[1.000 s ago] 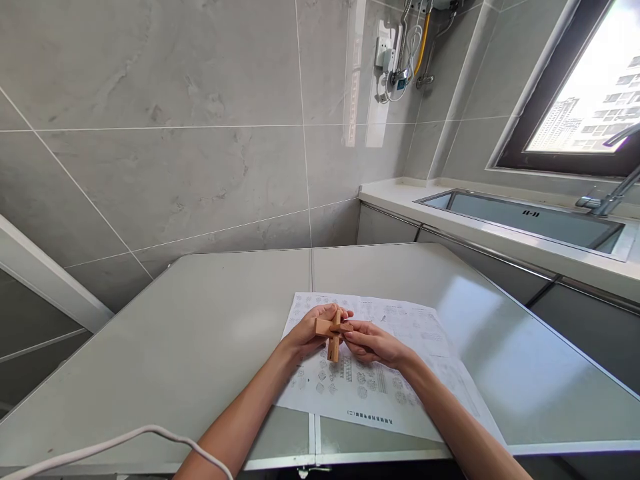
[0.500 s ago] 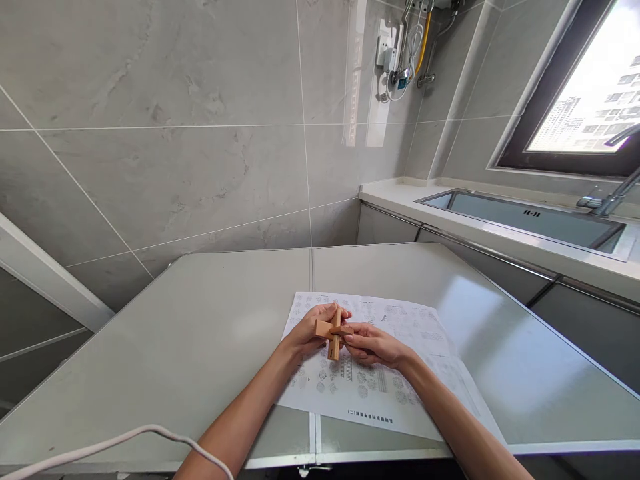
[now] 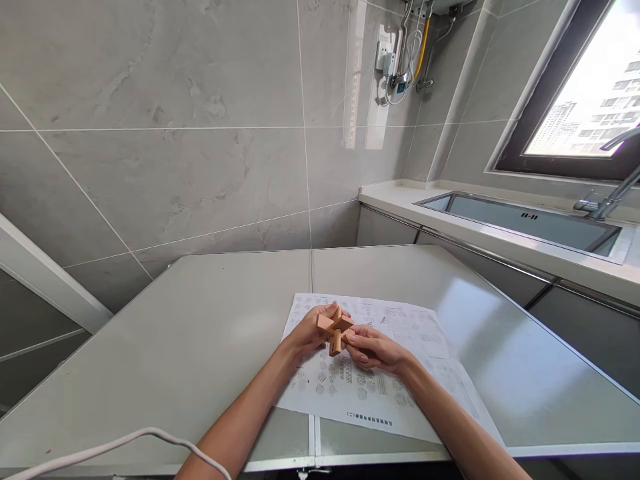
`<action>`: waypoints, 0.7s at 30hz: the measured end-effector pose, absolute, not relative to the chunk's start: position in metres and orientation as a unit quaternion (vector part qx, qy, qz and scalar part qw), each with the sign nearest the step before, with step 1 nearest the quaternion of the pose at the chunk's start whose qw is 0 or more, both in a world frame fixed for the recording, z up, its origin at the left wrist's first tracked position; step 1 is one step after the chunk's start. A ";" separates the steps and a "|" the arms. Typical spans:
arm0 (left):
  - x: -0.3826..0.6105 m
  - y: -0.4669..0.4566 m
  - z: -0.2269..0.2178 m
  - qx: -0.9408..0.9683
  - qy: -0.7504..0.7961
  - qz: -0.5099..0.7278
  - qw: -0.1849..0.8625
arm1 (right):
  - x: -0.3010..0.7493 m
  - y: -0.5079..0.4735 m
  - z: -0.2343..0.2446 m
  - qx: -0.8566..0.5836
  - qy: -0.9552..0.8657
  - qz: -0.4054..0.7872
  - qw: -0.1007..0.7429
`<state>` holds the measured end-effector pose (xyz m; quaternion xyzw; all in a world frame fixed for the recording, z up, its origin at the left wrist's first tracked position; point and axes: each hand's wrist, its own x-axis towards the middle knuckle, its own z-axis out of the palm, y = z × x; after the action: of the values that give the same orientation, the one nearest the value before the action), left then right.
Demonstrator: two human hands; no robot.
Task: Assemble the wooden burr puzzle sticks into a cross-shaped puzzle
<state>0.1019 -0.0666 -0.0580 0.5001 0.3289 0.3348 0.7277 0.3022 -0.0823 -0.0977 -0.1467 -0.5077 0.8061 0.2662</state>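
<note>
A small wooden puzzle of crossed bars point(image 3: 334, 329) is held just above a printed instruction sheet point(image 3: 400, 373) on the grey table point(image 3: 200, 333). My left hand point(image 3: 309, 333) is wrapped round its left side, with fingers behind the bars. From the right, my right hand point(image 3: 375, 347) pinches the end of one bar with fingertips. Both hands are closed on the puzzle.
A white cable point(image 3: 110, 447) crosses the table's near left corner. To the right runs a white counter with a steel sink point(image 3: 525, 223) and a faucet point(image 3: 607, 197) under a window. Tiled walls stand behind; pipes and a socket point(image 3: 400, 60) hang high up.
The puzzle has turned in my hands, so its upright bar now tilts and looks shorter. Both hands stay at the same spot over the sheet.
</note>
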 end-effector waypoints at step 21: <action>0.089 -0.057 -0.069 0.773 0.499 0.331 0.211 | 0.313 -0.056 -0.113 -0.293 -0.275 0.639 0.656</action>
<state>0.0894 -0.0566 -0.0690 0.7725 0.4990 0.3313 0.2110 0.3126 -0.0556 -0.1133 -0.2926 -0.2747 0.6390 0.6562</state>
